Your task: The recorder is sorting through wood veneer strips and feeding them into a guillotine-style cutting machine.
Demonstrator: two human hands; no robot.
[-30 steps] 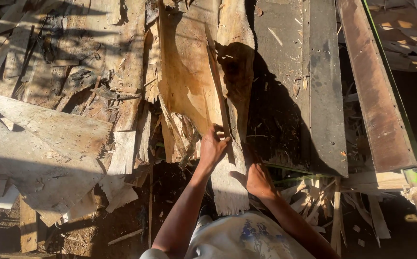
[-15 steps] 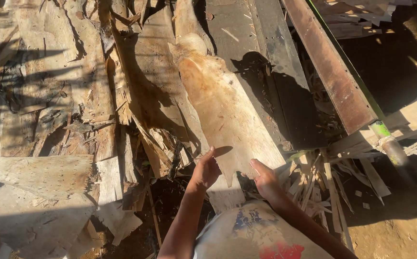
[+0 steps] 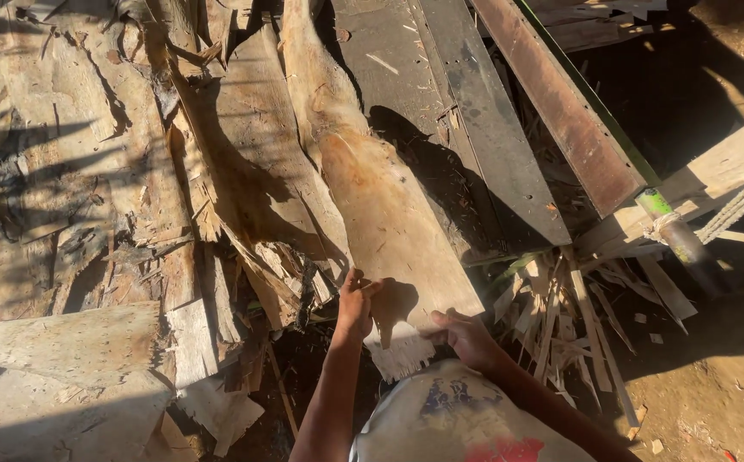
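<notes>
Veneer sheet point(image 3: 380, 214): a long, thin strip of peeled wood, lying lengthwise from the far pile down to my body, its frayed pale end nearest me.
Left hand point(image 3: 356, 306): my fingers are closed over the sheet's left edge near the near end, thumb on top.
Right hand point(image 3: 468, 336): I pinch the near right corner of the same sheet, fingers curled under; both hands hold it.
Progress: my judgement is that the sheet is gripped and its near end lifted, but most of its length rests on the heap, so the far part is not yet free.
Left edge: ragged bark-like scraps point(image 3: 252, 257) overlap just beside the sheet and could snag it.
Right edge: 2 dark planks point(image 3: 466, 145) lie touching or just under the sheet's right side; I cannot tell which.
Far right: a rusty steel beam point(image 3: 560, 103) slants down to a pipe wrapped with green tape point(image 3: 671, 227), well apart from my hands.
Open room: bare dirt ground point(image 3: 714, 376) on the near right, past a scatter of wood splinters point(image 3: 577, 316); the near left is blocked by a pale stacked board point(image 3: 55, 342).
</notes>
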